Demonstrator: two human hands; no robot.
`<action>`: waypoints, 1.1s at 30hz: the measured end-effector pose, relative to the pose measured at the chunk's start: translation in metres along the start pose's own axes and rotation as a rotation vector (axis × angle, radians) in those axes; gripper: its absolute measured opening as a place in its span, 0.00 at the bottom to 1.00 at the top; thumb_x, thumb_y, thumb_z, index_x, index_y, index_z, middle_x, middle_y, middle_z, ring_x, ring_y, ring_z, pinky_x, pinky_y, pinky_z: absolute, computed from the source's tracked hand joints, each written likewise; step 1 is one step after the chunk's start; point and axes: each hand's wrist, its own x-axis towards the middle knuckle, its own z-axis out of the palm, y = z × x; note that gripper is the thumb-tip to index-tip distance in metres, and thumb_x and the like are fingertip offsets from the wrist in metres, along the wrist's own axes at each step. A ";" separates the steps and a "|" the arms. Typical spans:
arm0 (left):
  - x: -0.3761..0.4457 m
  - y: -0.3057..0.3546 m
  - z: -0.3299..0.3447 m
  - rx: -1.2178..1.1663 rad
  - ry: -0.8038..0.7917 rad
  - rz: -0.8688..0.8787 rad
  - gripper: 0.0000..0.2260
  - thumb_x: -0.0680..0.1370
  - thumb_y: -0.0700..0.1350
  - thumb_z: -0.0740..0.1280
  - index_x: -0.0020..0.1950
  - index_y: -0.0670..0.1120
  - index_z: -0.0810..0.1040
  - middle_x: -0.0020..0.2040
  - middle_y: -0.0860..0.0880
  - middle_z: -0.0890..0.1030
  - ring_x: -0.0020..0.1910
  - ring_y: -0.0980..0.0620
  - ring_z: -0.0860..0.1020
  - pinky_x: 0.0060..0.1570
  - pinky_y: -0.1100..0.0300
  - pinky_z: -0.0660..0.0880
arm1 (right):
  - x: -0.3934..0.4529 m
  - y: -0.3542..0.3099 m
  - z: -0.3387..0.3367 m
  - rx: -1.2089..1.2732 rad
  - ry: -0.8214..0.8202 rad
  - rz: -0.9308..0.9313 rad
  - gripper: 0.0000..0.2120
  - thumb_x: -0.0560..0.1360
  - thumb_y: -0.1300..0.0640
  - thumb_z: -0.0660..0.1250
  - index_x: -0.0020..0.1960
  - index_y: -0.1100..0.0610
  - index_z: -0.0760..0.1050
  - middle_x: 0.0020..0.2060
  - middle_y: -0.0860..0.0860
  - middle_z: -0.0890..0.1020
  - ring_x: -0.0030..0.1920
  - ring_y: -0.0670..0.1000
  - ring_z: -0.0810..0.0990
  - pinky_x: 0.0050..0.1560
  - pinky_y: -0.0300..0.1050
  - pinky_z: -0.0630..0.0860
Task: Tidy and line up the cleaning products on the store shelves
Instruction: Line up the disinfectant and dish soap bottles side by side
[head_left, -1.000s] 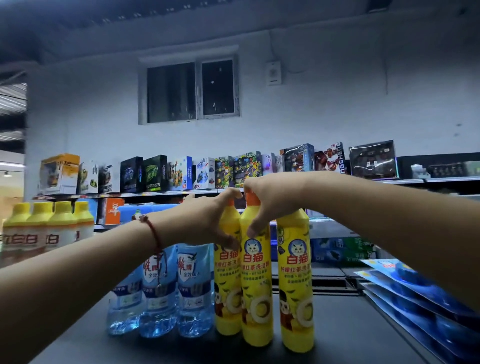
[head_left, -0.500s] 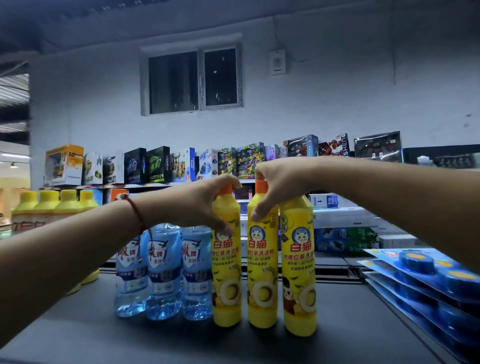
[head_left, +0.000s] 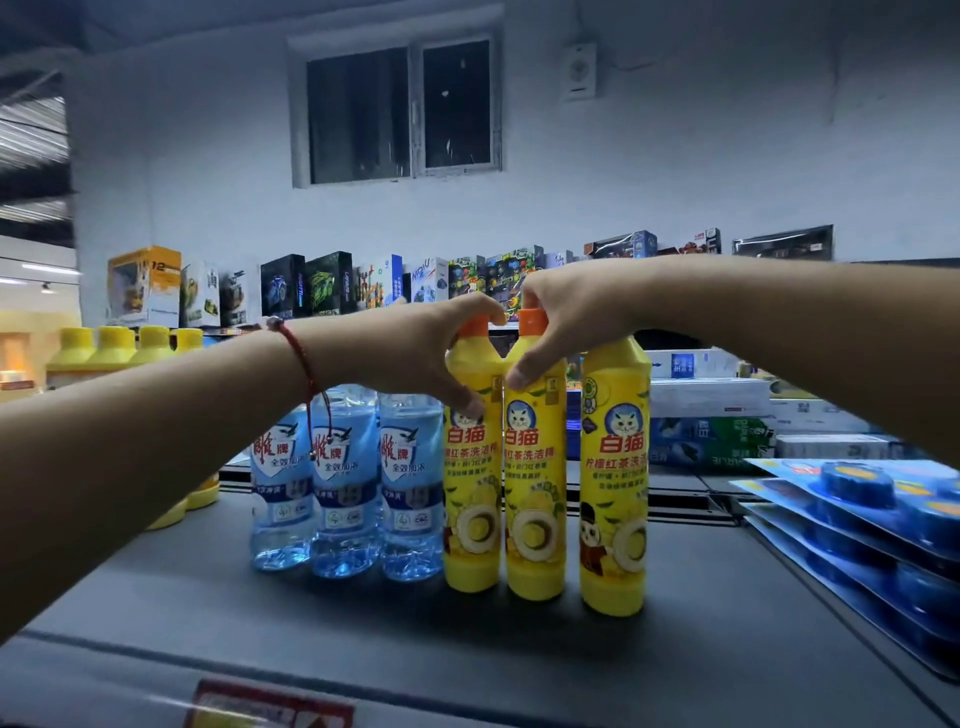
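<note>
Three yellow detergent bottles with cat labels stand upright on the dark shelf top (head_left: 727, 649). My left hand (head_left: 415, 348) grips the neck of the left yellow bottle (head_left: 471, 499), thumb on its front. My right hand (head_left: 566, 322) grips the neck of the middle yellow bottle (head_left: 535, 509), which touches the left one. The right yellow bottle (head_left: 615, 478) stands a little apart and nearer to me, its cap hidden behind my right wrist. Three clear blue bottles (head_left: 343, 483) stand in a row just left of the yellow ones.
Several yellow-capped bottles (head_left: 130, 348) stand at the far left, partly behind my left arm. Flat blue blister packs (head_left: 862, 514) are stacked at the right edge. Boxed goods (head_left: 717, 415) lie on the shelf behind. Toy boxes (head_left: 332, 283) line the back shelf.
Both hands have stayed on the necks of the left and middle yellow bottles, which slid back and closed up side by side. The right bottle has not been touched. The camera tilted down.
</note>
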 end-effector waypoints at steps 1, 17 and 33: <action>0.000 0.000 0.000 0.019 0.000 -0.007 0.46 0.66 0.56 0.80 0.77 0.59 0.58 0.63 0.55 0.76 0.62 0.51 0.76 0.55 0.61 0.70 | 0.000 0.001 0.001 -0.006 -0.001 -0.007 0.33 0.67 0.34 0.74 0.61 0.52 0.68 0.48 0.49 0.77 0.47 0.50 0.77 0.44 0.45 0.75; -0.001 0.042 0.012 0.406 0.074 0.046 0.54 0.64 0.69 0.73 0.81 0.61 0.44 0.78 0.49 0.65 0.78 0.49 0.56 0.77 0.45 0.47 | -0.037 0.057 0.005 0.429 -0.159 0.081 0.27 0.68 0.57 0.79 0.61 0.56 0.71 0.51 0.58 0.84 0.48 0.57 0.86 0.48 0.51 0.84; -0.012 0.044 0.029 0.484 0.197 0.035 0.53 0.70 0.70 0.68 0.82 0.54 0.38 0.81 0.46 0.54 0.80 0.47 0.54 0.77 0.48 0.51 | -0.069 0.038 0.037 0.551 0.076 0.152 0.32 0.70 0.44 0.77 0.66 0.53 0.65 0.52 0.53 0.81 0.49 0.54 0.83 0.51 0.56 0.84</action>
